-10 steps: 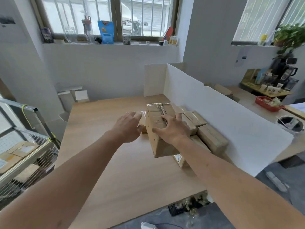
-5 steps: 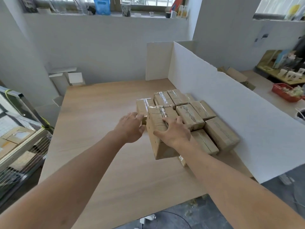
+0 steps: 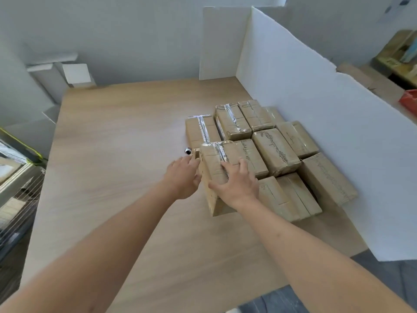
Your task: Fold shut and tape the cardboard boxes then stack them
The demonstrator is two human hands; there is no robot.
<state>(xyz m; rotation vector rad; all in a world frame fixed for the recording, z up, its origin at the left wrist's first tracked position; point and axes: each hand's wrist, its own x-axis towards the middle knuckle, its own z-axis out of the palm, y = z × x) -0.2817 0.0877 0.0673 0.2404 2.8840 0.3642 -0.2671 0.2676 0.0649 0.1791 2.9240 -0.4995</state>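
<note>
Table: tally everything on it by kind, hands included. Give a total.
Boxes: 11 (one at the back right, by the board, shows only as a sliver)
White boards: 2
Hands: 2, left and right, both on the nearest box
Small shiny item: 1, too small to identify
Total: 16

Table (image 3: 126,136): pale wood-grain top, smooth, matt with a faint sheen. Boxes (image 3: 275,150): brown corrugated cardboard, matt, several printed with dark dashed marks. Clear tape (image 3: 204,129) over the box seams — glossy and wrinkled, catching white glare. Partition (image 3: 316,123) along the table's right edge: white board, smooth and matt, top edge chipped and ragged — material not determinable.
</note>
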